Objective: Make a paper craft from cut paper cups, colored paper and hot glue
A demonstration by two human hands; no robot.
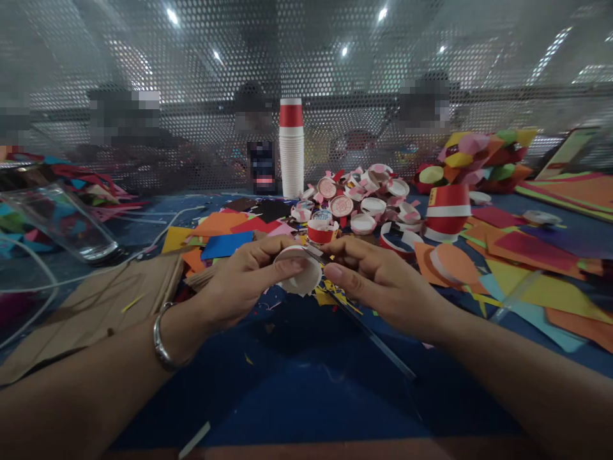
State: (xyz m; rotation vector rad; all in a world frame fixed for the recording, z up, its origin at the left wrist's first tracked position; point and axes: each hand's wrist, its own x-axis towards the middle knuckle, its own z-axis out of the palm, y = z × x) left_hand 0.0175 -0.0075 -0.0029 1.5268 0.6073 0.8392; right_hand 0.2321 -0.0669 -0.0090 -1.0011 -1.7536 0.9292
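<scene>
My left hand (pixel 261 268) grips a cut-off paper cup bottom (pixel 306 281), thumb inside and fingers behind it. The piece is white and round with a ragged lower edge. At its right edge my right hand (pixel 366 268) is closed in a pinch. A thin, dark-edged sliver shows at those fingertips, too small to make out. Just behind both hands lies a red and white cut cup ring (pixel 322 231). Yellow paper scraps (pixel 330 297) lie beneath the hands. A long thin clear strip (pixel 378 342) slants across the table from under my right hand.
A tall stack of paper cups (pixel 292 160) stands behind a heap of cut cup bottoms (pixel 371 204). To the right are a red cup (pixel 447 214) and coloured paper sheets (pixel 541 255). On the left are flat brown cardboard (pixel 100 300), a white cable (pixel 165 233) and a tilted clear container (pixel 71 223).
</scene>
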